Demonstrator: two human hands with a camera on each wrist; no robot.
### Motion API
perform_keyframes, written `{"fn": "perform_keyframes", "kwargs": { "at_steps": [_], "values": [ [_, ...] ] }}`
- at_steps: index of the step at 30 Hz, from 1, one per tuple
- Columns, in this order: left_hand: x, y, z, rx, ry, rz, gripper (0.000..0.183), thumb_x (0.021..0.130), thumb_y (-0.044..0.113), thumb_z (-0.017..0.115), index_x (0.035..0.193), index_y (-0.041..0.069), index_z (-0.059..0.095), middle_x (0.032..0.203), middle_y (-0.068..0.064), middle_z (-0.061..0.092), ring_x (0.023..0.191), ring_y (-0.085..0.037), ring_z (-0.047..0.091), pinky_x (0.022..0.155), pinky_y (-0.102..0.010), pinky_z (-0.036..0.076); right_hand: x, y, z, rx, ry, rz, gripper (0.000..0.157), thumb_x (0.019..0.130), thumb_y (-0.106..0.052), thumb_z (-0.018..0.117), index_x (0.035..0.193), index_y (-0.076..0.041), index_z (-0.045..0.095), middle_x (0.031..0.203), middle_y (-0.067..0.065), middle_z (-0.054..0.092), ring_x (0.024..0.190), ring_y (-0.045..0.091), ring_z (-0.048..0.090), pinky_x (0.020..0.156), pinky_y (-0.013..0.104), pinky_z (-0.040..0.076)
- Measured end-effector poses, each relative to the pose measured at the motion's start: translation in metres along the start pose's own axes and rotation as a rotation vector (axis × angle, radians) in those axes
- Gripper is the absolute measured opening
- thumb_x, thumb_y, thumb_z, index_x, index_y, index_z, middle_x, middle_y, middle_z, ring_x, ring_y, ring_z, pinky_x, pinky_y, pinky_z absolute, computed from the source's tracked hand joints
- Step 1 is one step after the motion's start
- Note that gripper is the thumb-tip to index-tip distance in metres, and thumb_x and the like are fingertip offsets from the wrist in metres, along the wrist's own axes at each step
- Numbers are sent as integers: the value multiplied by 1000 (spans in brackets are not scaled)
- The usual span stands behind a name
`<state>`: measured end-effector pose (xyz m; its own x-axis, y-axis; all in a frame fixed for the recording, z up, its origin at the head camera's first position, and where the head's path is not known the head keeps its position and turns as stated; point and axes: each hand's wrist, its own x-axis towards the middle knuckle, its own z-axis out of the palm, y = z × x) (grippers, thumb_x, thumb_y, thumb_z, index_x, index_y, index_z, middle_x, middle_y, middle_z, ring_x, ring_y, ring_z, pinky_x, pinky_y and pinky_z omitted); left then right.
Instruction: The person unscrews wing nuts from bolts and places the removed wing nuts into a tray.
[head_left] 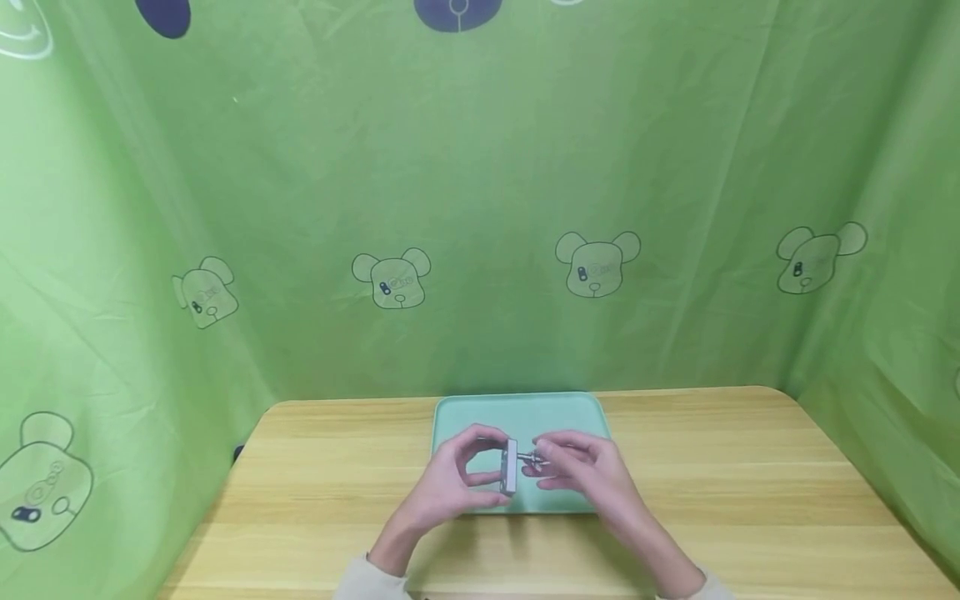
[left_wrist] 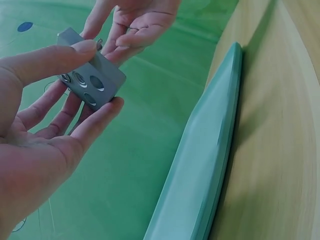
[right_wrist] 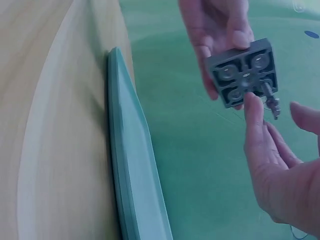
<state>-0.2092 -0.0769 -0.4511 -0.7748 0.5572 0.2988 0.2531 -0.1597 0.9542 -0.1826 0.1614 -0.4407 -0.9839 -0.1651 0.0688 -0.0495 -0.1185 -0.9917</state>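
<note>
My left hand (head_left: pixel 453 479) grips a small grey metal block (head_left: pixel 510 467) by its edges, thumb on one side and fingers on the other. Round holes show on one face of the block (left_wrist: pixel 92 75) in the left wrist view. The opposite face, in the right wrist view, has several round recesses with ribs between them. From a corner recess juts a thin metal bolt-like piece (right_wrist: pixel 271 101) with a stepped end. Around that piece is my right hand (head_left: pixel 588 467), its thumb apart from it and the index fingertip (right_wrist: pixel 253 102) close to the block's lower edge; contact is unclear.
Below the hands a mint-green tray (head_left: pixel 517 408) lies on a wooden table (head_left: pixel 337 467). Green curtains (head_left: pixel 480 167) with bear-head outlines enclose the back and sides.
</note>
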Motion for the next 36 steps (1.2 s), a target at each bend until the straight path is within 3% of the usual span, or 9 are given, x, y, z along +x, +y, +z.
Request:
{"fn": "perform_keyframes", "kwargs": {
  "at_steps": [5,10,15,20,23,25,27,31,36],
  "values": [
    [0,-1,2,62,-3,0,68,71,-15,80,132,3,57,136,-14,54,132,-31,52,104,-42,56,1,0,-2,0,-60,119,46,96,-20,73,126,13,61,114,26,71,99,33,74,89,46,64],
    [0,-1,4,98,-5,-5,68,71,-16,80,131,6,58,135,-12,54,131,-31,53,103,-41,57,0,2,-3,1,-78,156,48,93,-17,75,126,15,60,117,29,69,100,31,74,92,46,63],
    [0,-1,4,90,-8,-1,68,71,-17,80,131,6,58,134,-12,54,131,-35,53,103,-41,57,1,3,-4,-30,-68,132,46,93,-16,76,124,15,61,112,24,72,98,30,75,89,49,64],
    [0,0,3,53,-8,-8,68,73,-14,81,133,4,58,136,-13,55,131,-33,54,102,-43,58,-1,1,0,-109,-20,14,37,92,-15,77,117,11,67,104,20,75,93,29,76,81,49,66],
    [0,0,2,19,2,-20,66,74,-11,82,133,4,58,137,-14,54,132,-34,54,101,-44,59,-4,-1,5,-171,23,-109,27,91,-13,78,110,6,72,100,17,76,90,30,76,77,43,67],
    [0,0,1,-22,4,-25,66,75,-9,83,134,3,58,139,-15,54,132,-37,53,100,-46,59,-6,0,9,-225,55,-235,18,90,-9,79,105,0,75,97,13,77,88,27,76,77,37,67],
    [-1,0,1,-80,-4,-27,64,77,-8,82,135,2,58,141,-16,53,132,-40,53,99,-49,59,-6,2,12,-301,77,-398,15,88,-2,80,103,-4,77,96,10,77,86,23,76,77,32,67],
    [-3,-2,-2,-174,-34,-22,62,81,-4,82,137,-1,55,141,-17,53,129,-41,55,97,-51,60,-1,7,14,-482,111,-785,28,79,9,82,102,-6,78,96,7,78,83,18,75,79,22,64],
    [-3,-2,-5,-234,-69,-5,62,84,-3,80,139,-5,52,137,-17,55,121,-32,62,96,-48,61,4,6,13,-630,102,-1182,11,93,-9,76,97,1,78,98,15,77,84,27,75,88,21,61]
  ]
}}
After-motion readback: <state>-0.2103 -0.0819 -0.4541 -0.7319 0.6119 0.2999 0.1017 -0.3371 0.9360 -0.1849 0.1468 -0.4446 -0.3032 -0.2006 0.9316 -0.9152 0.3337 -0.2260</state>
